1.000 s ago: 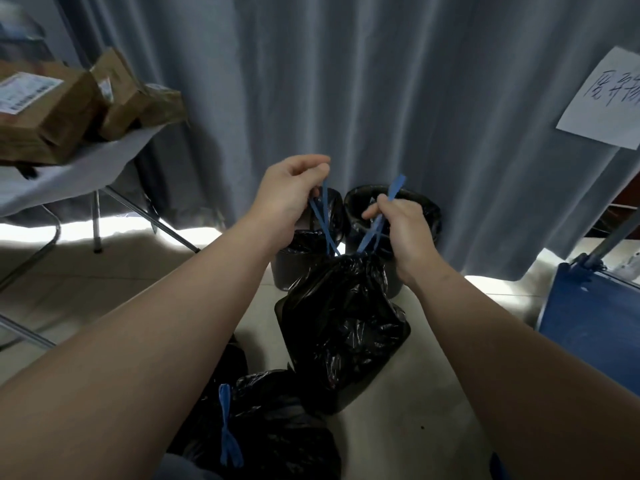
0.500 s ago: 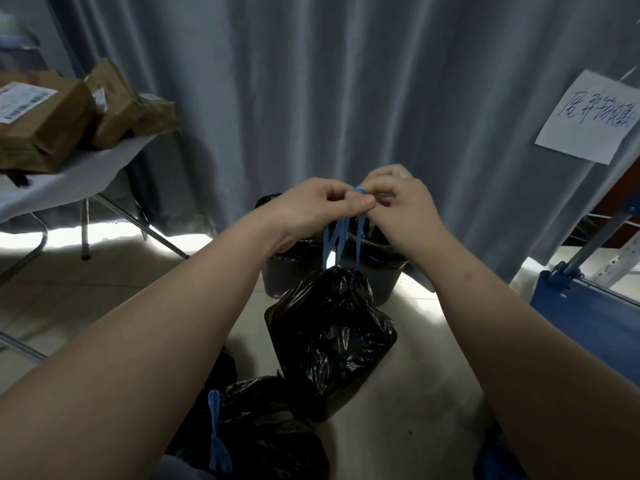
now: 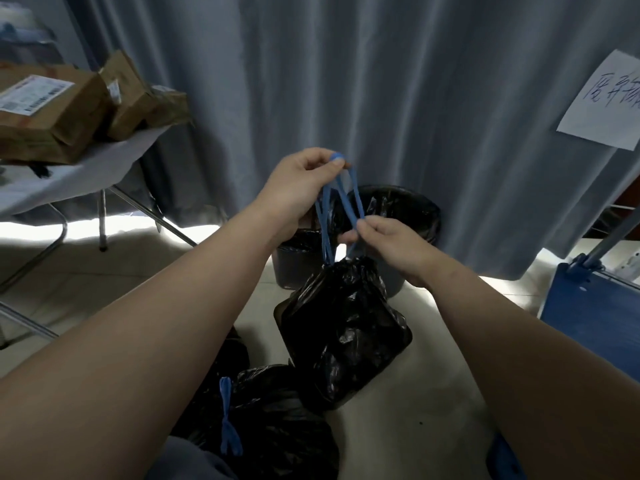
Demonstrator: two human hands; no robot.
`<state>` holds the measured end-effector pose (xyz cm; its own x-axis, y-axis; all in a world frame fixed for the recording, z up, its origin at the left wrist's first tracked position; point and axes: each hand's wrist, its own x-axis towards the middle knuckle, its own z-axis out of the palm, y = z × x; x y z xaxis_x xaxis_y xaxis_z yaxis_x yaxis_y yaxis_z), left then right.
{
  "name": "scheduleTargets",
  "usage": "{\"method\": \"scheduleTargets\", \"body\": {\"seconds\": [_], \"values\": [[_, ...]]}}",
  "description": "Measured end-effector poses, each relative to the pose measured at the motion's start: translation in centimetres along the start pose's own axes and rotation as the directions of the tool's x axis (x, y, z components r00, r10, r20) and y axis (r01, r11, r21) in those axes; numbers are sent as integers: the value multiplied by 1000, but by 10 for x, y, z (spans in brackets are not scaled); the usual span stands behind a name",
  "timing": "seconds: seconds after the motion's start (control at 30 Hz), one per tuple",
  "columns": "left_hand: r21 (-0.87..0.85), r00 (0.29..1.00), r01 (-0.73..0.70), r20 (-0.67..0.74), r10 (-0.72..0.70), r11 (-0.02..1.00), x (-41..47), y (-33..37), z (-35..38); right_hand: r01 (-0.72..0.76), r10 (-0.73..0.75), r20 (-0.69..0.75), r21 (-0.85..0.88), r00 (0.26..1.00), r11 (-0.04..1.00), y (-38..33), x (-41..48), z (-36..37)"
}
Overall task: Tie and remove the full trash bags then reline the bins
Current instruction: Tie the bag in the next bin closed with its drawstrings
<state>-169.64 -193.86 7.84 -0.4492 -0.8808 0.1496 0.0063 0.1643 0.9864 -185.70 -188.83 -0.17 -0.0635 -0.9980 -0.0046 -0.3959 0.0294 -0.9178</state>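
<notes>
Pinching the blue drawstring [image 3: 341, 199] of a full black trash bag [image 3: 346, 327], the person reaches both bare arms forward over the tiled floor [image 3: 433, 393]. The left hand [image 3: 301, 188] is the higher one: its fingers [image 3: 320, 159] are curled and, with the thumb, grip the top of the drawstring loops. The right hand [image 3: 398, 245] sits lower and just to the right, its fingers [image 3: 369, 226] closed in a pinch on one strand partway down. From the two hands the blue strands run down and meet at the gathered neck of the bag, which is cinched tight. The bag hangs below the hands, in front of the bins; whether its bottom touches the floor cannot be told. Behind it two dark bins stand side by side against a grey curtain [image 3: 381, 98]. The left bin [image 3: 294, 268] is largely hidden by the left wrist and the strands, and the right bin [image 3: 415, 206] shows a black liner folded over its rim. Nearer the person, at the bottom of the view, lies a second black trash bag [image 3: 277, 431], its neck closed with a blue tie [image 3: 227, 424]. To the left, a table [image 3: 69, 181] with metal legs carries several cardboard parcels [image 3: 48, 116], one bearing a shipping label. A handwritten paper sign [image 3: 606, 102] hangs on the curtain at the right, and a blue panel [image 3: 588, 313] stands below it.
</notes>
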Motion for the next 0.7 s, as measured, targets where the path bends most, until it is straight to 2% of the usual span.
{"method": "scheduleTargets", "body": {"seconds": [0.07, 0.13, 0.2, 0.23, 0.27, 0.33, 0.4, 0.47, 0.57, 0.63, 0.7], "values": [[-20, 994, 46, -102, -47, 999, 3, -5, -4, -22, 28, -76, 80, 997, 997, 0, 4, 4], [-17, 979, 88, -184, -89, 996, 7, -9, -6, -45, 67, -230, 101, 971, 994, -1, 8, 12], [-7, 964, 103, -245, -101, 995, 10, -11, -8, -111, 113, -384, 26, 917, 993, -6, 12, 17], [-19, 960, 101, -260, -103, 995, 12, -10, -9, -151, 127, -390, -32, 912, 988, -10, 13, 19], [-41, 964, 81, -251, -88, 996, 13, -9, -8, -169, 141, -329, -58, 934, 984, -14, 12, 20], [-66, 983, -1, -181, -11, 998, 14, -7, -6, -168, 160, -112, -62, 981, 984, -22, 9, 20], [-55, 995, -94, -46, 92, 994, 13, -6, -3, -81, 92, 43, -208, 995, 975, -27, 7, 22], [-11, 984, -165, 71, 165, 986, 11, -6, 0, 4, 15, 58, -320, 998, 947, -29, 9, 24], [191, 981, -192, 43, 187, 963, 13, -17, 4, -4, -10, -44, -308, 999, 951, -39, 9, 27], [435, 991, -132, 42, 126, 891, 13, -31, 7, -57, 49, -38, -245, 998, 968, -41, 8, 24], [599, 997, -59, 74, 18, 799, 10, -45, 8, -112, 111, -15, -148, 994, 983, -37, 7, 20]]}}
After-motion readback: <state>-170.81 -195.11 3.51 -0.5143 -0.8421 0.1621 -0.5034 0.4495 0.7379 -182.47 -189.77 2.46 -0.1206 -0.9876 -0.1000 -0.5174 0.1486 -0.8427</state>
